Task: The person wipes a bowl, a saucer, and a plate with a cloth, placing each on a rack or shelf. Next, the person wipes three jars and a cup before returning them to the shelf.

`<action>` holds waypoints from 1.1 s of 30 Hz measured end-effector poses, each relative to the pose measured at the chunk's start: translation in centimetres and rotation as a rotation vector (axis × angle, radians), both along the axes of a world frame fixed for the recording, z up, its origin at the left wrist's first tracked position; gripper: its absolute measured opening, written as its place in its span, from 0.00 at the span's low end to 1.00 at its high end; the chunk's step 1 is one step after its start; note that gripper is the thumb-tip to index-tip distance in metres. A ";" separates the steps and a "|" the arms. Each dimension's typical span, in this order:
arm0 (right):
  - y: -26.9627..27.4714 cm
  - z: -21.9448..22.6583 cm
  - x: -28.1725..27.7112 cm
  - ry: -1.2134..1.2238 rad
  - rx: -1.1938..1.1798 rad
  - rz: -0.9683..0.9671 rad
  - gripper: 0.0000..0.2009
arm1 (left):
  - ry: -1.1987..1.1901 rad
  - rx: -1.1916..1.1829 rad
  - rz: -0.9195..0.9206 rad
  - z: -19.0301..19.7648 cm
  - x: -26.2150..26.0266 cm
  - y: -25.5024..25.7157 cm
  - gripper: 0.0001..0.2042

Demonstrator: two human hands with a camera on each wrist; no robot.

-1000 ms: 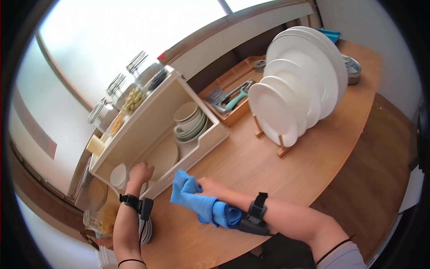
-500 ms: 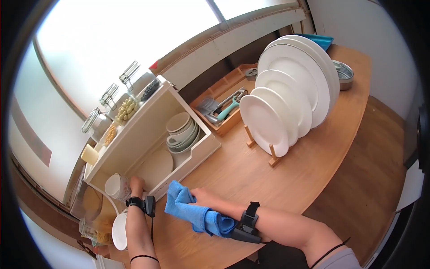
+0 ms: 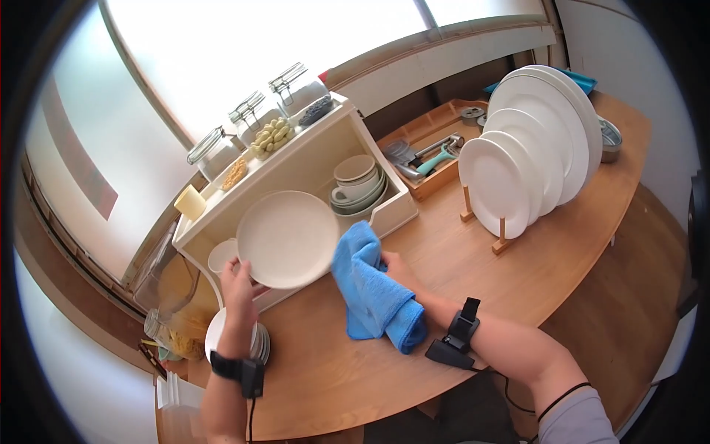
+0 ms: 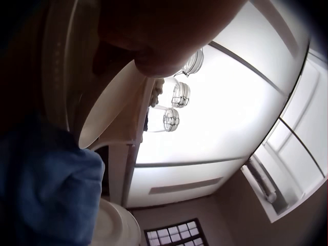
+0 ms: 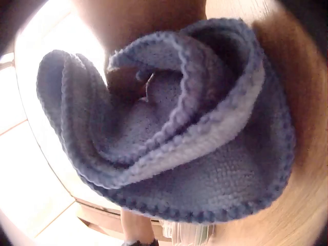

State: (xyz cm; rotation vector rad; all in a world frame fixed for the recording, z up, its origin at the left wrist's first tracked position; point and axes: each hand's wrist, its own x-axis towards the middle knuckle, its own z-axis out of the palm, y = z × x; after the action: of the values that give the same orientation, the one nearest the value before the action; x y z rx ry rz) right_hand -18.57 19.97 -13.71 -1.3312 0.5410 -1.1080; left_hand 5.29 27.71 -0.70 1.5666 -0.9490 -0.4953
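My left hand pinches the lower left rim of a large cream plate, which is tilted up with its face toward me in front of the white shelf unit. In the left wrist view the plate shows edge-on below the dark fingers. A folded blue cloth is gripped in my right hand, close to the plate's right side. Folds of the cloth fill the right wrist view and hide most of the fingers.
Cups and bowls are stacked inside the shelf, with glass jars on top. White plates stand in a wooden rack at right, beside a wooden utensil tray. A stack of small dishes sits beneath my left forearm.
My left hand has gripped the large plate, which lay flat in the shelf, and lifted it up on edge. The right hand keeps holding the cloth, now nearer the plate. The head view has shifted.
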 end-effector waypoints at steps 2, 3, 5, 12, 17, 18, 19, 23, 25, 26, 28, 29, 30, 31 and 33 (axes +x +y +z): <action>-0.1 0.2 -0.3 -0.030 0.000 -0.121 0.23 | 0.123 -0.004 -0.185 -1.5 -2.1 2.9 0.18; -0.2 -0.2 -0.2 -0.020 -0.001 -0.121 0.23 | 0.158 -0.015 -0.264 -2.5 -2.8 4.0 0.20; -0.7 -0.7 0.0 0.031 0.070 -0.291 0.22 | 0.240 -0.017 -0.356 -4.7 -3.6 5.1 0.21; -0.7 0.0 -0.9 0.368 -0.109 -0.514 0.19 | 0.522 0.014 -0.552 -9.4 -4.8 5.3 0.24; -0.7 2.2 -1.9 0.384 -0.258 -0.644 0.15 | 0.302 -0.023 -0.437 -13.8 -4.6 4.8 0.21; -0.5 2.7 -1.9 0.347 -0.293 -0.669 0.15 | 0.179 0.043 -0.460 -13.0 -4.7 5.2 0.19; -0.2 3.1 -1.7 0.365 -0.304 -0.654 0.15 | 0.199 0.035 -0.448 -13.2 -4.8 5.3 0.19; 1.9 4.8 -0.6 0.394 -0.494 -0.593 0.14 | 0.017 -0.038 -0.568 -15.1 -4.1 5.4 0.23; 2.8 4.9 0.1 0.432 -0.640 -0.533 0.15 | 0.126 -0.076 -0.710 -13.9 -5.4 6.1 0.30; 3.2 4.9 0.5 0.463 -0.662 -0.507 0.15 | 0.055 -0.020 -0.804 -13.6 -5.3 6.1 0.34; 3.8 4.7 0.9 0.471 -0.639 -0.456 0.14 | 0.120 -0.051 -0.836 -14.0 -5.9 6.4 0.34; 4.1 4.7 1.2 0.465 -0.611 -0.414 0.14 | 0.168 -0.077 -0.872 -14.2 -6.1 6.6 0.35; 4.1 4.1 1.5 0.432 -0.744 -0.361 0.15 | 0.177 -0.084 -0.868 -14.6 -6.1 6.5 0.35; 4.4 3.9 1.6 0.435 -0.839 -0.226 0.15 | 0.139 -0.170 -0.856 -15.2 -6.1 6.2 0.35; 5.7 4.4 2.0 0.449 -0.790 0.141 0.15 | 0.103 -0.267 -0.838 -15.3 -5.7 6.1 0.36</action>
State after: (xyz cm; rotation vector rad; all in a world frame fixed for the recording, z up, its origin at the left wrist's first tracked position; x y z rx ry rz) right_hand -16.56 25.64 -9.27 -2.3020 0.3195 -0.9327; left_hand -0.44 33.83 -15.95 0.8429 -1.5109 -0.9684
